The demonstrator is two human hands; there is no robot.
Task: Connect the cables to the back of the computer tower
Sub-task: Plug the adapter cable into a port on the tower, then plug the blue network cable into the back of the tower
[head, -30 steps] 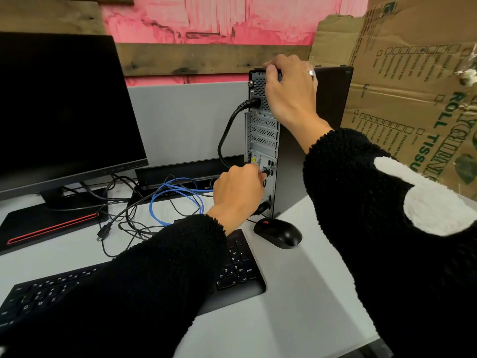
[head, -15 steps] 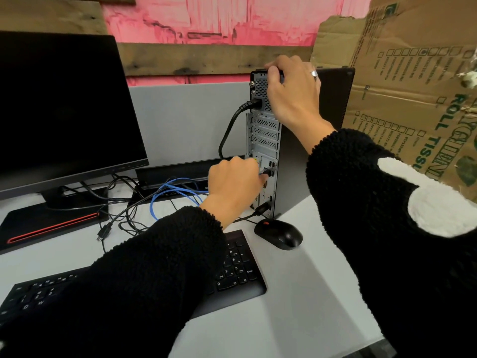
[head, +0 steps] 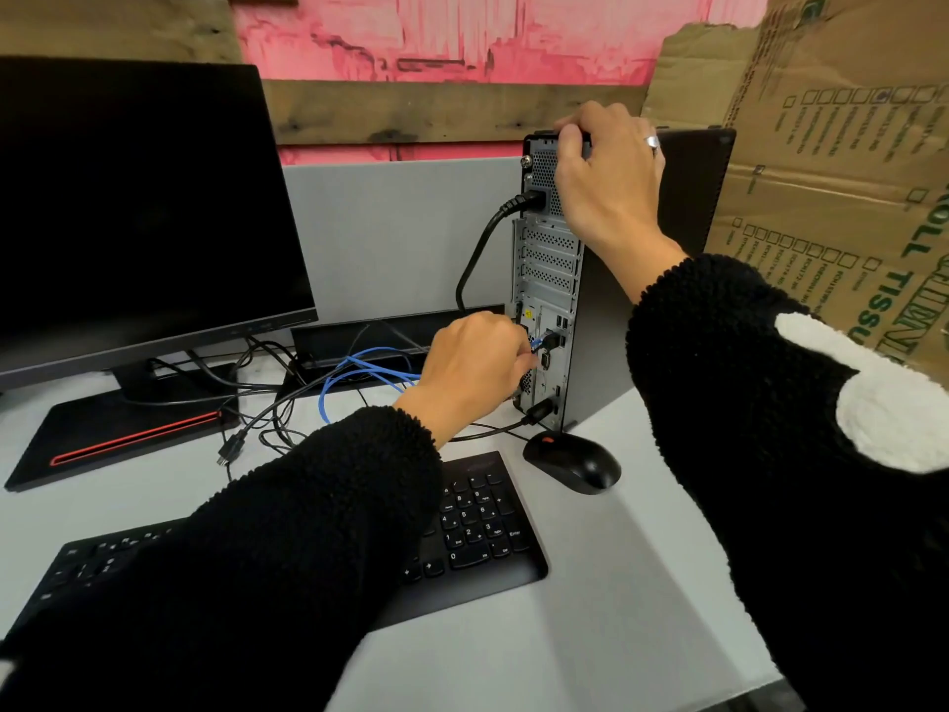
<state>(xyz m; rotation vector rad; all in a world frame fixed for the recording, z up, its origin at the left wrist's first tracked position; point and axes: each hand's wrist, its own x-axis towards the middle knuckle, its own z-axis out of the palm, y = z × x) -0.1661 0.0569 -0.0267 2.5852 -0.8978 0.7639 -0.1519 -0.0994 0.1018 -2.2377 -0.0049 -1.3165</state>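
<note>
A person in black fleece sleeves works at the rear panel of a computer tower (head: pixel 590 310) standing upright on a grey bench (head: pixel 590 598). The right hand (head: pixel 608 182) grips the tower's top rear edge, fingers (head: pixel 570 141) curled over it. The left hand (head: pixel 472 367) pinches the plug of a blue cable (head: pixel 359 367) against the lower ports, its fingers closed on the connector. A black power cord (head: pixel 477 254) is plugged in near the top. A mouse (head: pixel 572 462) lies just beside the tower's base, a keyboard (head: pixel 472 537) and monitor (head: pixel 138 208) to the left.
</note>
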